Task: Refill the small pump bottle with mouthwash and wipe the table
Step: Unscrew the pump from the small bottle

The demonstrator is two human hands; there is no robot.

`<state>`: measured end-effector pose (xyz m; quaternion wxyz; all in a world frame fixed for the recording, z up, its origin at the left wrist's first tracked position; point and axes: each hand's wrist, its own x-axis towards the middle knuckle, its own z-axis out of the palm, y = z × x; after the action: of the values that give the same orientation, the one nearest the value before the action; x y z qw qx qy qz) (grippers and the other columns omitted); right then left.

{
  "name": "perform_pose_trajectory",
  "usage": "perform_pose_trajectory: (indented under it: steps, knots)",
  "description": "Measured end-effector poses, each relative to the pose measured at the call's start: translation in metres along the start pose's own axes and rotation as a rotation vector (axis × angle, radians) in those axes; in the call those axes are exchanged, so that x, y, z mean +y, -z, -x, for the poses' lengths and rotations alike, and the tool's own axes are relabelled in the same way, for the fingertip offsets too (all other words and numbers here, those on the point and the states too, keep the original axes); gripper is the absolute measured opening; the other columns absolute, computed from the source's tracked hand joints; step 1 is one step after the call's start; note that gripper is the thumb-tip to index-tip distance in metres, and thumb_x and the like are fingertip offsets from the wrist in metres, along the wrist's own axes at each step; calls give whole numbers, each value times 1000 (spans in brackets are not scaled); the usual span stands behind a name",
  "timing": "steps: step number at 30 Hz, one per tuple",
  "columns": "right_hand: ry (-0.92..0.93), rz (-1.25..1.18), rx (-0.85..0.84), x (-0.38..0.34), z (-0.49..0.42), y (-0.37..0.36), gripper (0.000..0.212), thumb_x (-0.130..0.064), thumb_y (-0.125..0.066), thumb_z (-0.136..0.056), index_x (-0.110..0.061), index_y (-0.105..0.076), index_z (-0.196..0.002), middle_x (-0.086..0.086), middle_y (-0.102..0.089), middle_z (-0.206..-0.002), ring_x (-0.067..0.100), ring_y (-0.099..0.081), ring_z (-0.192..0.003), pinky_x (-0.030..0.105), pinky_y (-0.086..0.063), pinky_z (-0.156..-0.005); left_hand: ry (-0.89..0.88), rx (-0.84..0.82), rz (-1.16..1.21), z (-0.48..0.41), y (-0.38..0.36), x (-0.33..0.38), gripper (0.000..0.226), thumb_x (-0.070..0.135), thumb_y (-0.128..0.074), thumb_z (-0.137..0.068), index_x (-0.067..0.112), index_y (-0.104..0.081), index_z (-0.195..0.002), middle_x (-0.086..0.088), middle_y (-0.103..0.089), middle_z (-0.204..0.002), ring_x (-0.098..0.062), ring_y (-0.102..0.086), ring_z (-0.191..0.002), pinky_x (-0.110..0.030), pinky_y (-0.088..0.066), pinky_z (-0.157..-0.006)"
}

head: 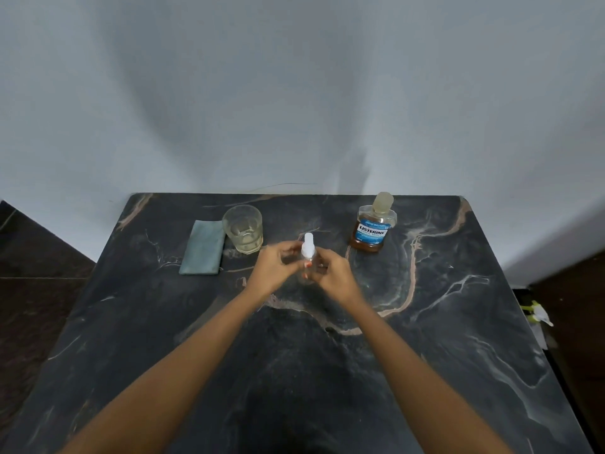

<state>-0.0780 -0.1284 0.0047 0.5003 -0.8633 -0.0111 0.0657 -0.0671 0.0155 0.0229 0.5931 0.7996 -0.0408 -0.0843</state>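
We are gripping the small clear pump bottle with a white top [308,253] in both hands, left hand [274,268] and right hand [334,276] closed around it. Right of it, the capped mouthwash bottle with a blue label [373,226] is standing unpoured; left of it, the folded grey-blue cloth [203,248] is lying unused, so refilling and wiping are still waiting.

A dark marbled table [425,322] against a wall carried a folded cloth [203,248], a glass [243,229] just beside it, and a mouthwash bottle [373,226].

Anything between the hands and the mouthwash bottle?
Nothing visible. Both the left hand and right hand are on the pump bottle; only bare table lies between them and the capped mouthwash bottle, far right.
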Motion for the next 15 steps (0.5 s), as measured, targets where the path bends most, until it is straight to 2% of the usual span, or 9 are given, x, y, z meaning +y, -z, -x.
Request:
perform_pose_trajectory:
  steps: [3,7,11,15]
  knots:
    - [8,-21,19,1,34,-5,49,-4,-73,-74,-2,-55,-119,15,-63,-112,21,-61,-97,22,-48,-83,13,9,46,34,-6,-1,44,4,-75,-69,14,-63,-109,0,-67,-101,-6,-64,-92,-19,-49,-88]
    - [-9,-72,24,7,78,-11,49,-5,-76,-70,-5,-59,-116,13,-65,-109,22,-63,-95,31,-52,-88,48,24,79,79,-17,-8,45,2,-76,-67,13,-62,-108,3,-66,-98,-5,-63,-90,-10,-48,-82]
    - [-21,-75,20,14,114,-20,46,-4,-75,-71,-7,-60,-114,9,-64,-107,17,-62,-92,23,-51,-84,55,30,87,117,-26,-15,44,0,-75,-67,20,-63,-104,5,-67,-97,0,-63,-89,-10,-48,-80]
    - [-70,-145,11,21,144,-28,48,-1,-75,-70,-6,-59,-115,10,-65,-107,17,-64,-94,27,-53,-86,72,31,100,145,-31,-21,43,-1,-75,-67,24,-63,-99,7,-67,-95,4,-63,-88,-8,-47,-79]
